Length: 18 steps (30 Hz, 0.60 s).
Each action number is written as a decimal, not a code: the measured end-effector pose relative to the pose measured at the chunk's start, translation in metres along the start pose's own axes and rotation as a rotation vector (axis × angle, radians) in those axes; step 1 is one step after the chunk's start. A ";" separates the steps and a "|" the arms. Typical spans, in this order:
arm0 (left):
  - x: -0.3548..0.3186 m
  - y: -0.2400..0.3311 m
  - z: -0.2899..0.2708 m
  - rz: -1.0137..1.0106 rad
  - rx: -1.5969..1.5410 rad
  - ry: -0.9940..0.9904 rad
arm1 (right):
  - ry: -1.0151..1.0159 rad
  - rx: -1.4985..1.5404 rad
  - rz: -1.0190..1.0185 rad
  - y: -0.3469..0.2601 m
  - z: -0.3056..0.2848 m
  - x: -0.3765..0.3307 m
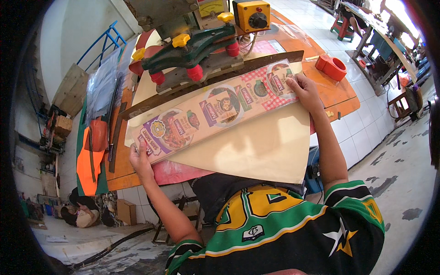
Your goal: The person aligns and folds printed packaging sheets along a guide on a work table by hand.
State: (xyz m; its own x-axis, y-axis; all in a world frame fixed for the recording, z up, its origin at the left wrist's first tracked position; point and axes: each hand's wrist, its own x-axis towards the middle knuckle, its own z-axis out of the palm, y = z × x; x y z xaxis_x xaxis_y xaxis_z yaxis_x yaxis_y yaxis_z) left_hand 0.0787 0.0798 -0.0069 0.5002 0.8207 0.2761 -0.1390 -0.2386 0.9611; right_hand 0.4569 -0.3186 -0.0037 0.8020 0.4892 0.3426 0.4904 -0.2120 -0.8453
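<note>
A long, glossy printed plastic strip (201, 114) with pictures of food bowls lies slanted across the work table. At its near left end, my left hand (141, 160) pinches the edge with the thumb on top. My right hand (306, 94) grips the far right end, thumb pressed on the print. Under the strip spreads a cream-coloured sheet (261, 151), with a pink sheet (183, 172) showing below it. The strip's far edge runs along a dark metal bar (160, 98) of a machine with a green metal clamp (192, 52).
The clamp carries yellow knobs (180, 40) and red feet (194, 74). A yellow control box (251, 16) with a black dial stands behind. On the orange table (343, 94) sits a red ring-shaped holder (331, 68). Clear plastic sheets (101, 80) and an orange piece (85, 162) lie left.
</note>
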 end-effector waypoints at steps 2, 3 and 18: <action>-0.001 0.001 0.001 -0.002 0.012 0.002 | 0.003 -0.008 -0.004 0.001 0.000 0.000; -0.001 0.001 0.001 -0.003 0.012 0.002 | 0.010 -0.021 -0.004 0.001 0.000 0.001; 0.007 -0.005 0.000 -0.069 0.081 0.021 | 0.072 -0.069 0.094 -0.008 -0.001 0.001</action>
State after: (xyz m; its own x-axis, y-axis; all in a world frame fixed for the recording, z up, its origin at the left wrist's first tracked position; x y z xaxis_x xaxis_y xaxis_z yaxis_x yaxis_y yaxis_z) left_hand 0.0835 0.0869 -0.0095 0.4877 0.8473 0.2105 -0.0354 -0.2218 0.9745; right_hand 0.4545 -0.3176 0.0038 0.8667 0.4028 0.2942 0.4324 -0.3126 -0.8458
